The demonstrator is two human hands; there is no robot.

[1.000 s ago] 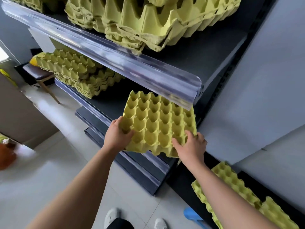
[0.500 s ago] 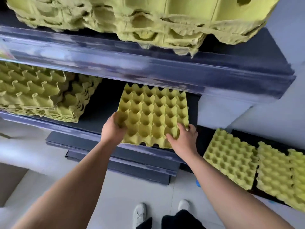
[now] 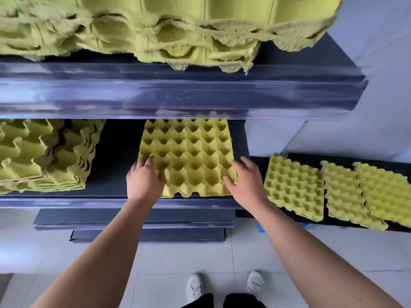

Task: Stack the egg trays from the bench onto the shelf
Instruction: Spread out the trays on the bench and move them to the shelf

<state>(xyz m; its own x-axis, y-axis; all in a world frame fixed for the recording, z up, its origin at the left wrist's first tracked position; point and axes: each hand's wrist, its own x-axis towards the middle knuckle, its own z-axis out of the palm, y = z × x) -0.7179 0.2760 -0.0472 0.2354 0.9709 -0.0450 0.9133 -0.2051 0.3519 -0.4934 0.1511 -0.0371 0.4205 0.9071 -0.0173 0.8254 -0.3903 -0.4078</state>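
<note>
Stack of trays (image 3: 44, 156) at 9 o'clock on the shelf (image 3: 115, 165). Your left hand (image 3: 144, 181) rests loose-fingered on the egg tray (image 3: 191, 156), at its 7 o'clock corner. The tray lies flat on the shelf. Your right hand (image 3: 246, 181), fingers spread, touches its 5 o'clock corner. Spare trays (image 3: 293, 187) lie on the surface (image 3: 347, 157) at 3 o'clock.

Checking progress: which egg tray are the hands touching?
The single tray on the shelf, with the left hand and right hand at its near corners; the bench trays lie untouched.
</note>
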